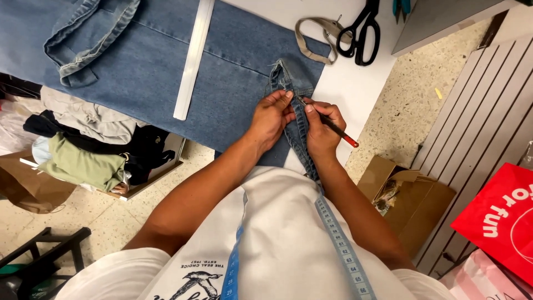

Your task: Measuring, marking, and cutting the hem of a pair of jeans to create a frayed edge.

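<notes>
A large piece of blue denim lies spread on a white table. At its near edge a narrow denim strip with a frayed top hangs toward me. My left hand pinches this strip with thumb and fingers. My right hand holds a thin dark tool with a red end, its tip against the strip just right of my left fingertips. A blue measuring tape hangs round my neck.
A long white ruler lies across the denim. Black scissors and a beige strap rest at the table's far right. A box of folded clothes sits left on the floor, an open cardboard box and red bag right.
</notes>
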